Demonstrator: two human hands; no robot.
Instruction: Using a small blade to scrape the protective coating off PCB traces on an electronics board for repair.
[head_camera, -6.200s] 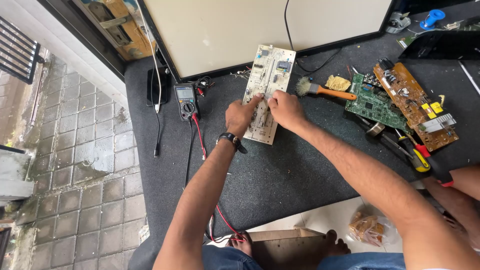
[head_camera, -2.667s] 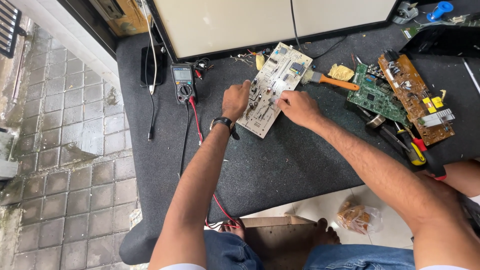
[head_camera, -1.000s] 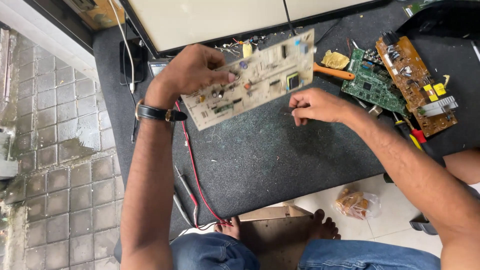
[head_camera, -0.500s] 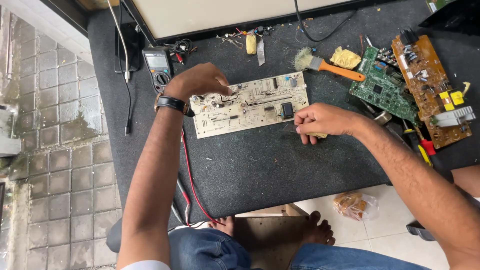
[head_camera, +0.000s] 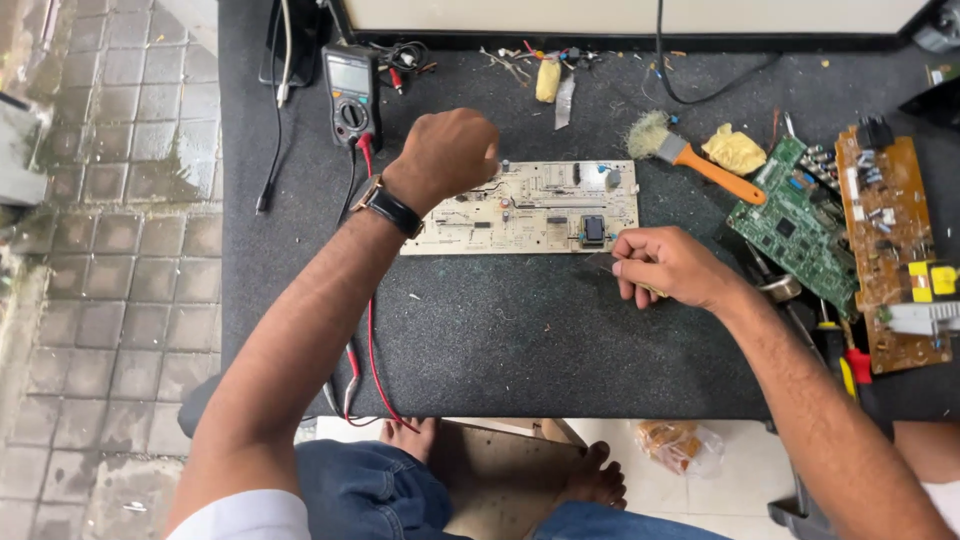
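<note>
Here the work looks to be at the inspecting stage: the left hand (head_camera: 447, 155) is curled, fingertips pinching the upper left edge of the long beige circuit board (head_camera: 530, 207), which lies flat on the dark grey mat-covered counter (head_camera: 500, 330) between both hands. Beyond that hand's knuckles sits a black multimeter (head_camera: 350, 85). The right hand (head_camera: 665, 268), half clenched at the board's lower right corner, seems to grip something thin, though I cannot tell what. Bare mat lies below both hands; right of the right hand crowd an orange-handled brush (head_camera: 695, 160) and green circuit board (head_camera: 800, 225).
</note>
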